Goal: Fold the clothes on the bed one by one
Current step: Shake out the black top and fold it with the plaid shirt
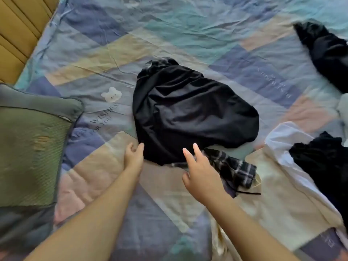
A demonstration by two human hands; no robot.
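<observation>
While both hands, left (134, 156) and right (199, 171), reach with spread grip, the black garment (188, 113) lies bunched.

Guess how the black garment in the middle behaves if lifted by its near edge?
Black garment likely flops and drapes: it lies in soft rumpled folds. Its sheen hints it may slip through fingers. Plaid piece at its edge might drag along.

Setting: home bedroom. Evidence: bed (188, 34) covered by a creased patchwork quilt printed with a small white bear (111, 94) and lettering; green pillow (32, 144) at left edge; padded tan headboard (17, 34) in upper-left corner; loose clothes (190, 113) scattered over the quilt.
</observation>
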